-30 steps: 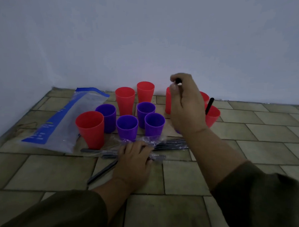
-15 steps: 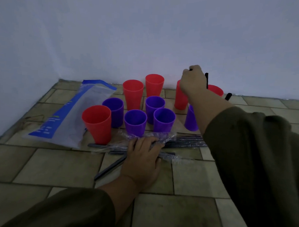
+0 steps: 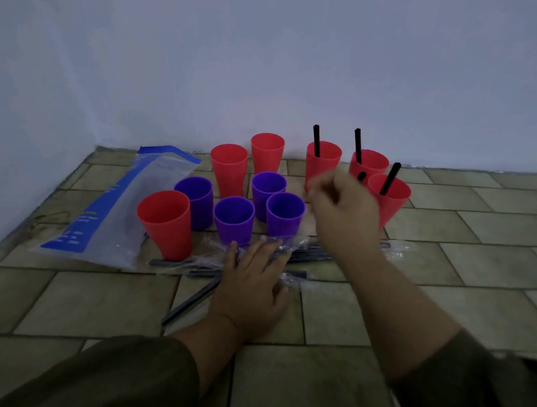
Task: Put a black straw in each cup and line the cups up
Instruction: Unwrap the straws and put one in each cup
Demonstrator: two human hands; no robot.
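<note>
Left hand [image 3: 251, 282]: lying flat, fingers straight, pressing the wrapped straws [image 3: 308, 254] onto the floor [image 3: 474, 243].
Right hand [image 3: 343, 212]: hovering just beyond, blurred, fingers curling; I cannot tell whether it is gripping anything.
Purple cups [image 3: 233, 220]: four standing clustered.
Red cups [image 3: 323, 162]: three at far right are carrying upright straws [image 3: 316, 140].

Beside my work, on the floor
A clear plastic bag [image 3: 113, 215] with blue print lay flat on the tiled floor [image 3: 490, 231] to my left, its far end close to the pale wall [image 3: 267, 64].
</note>
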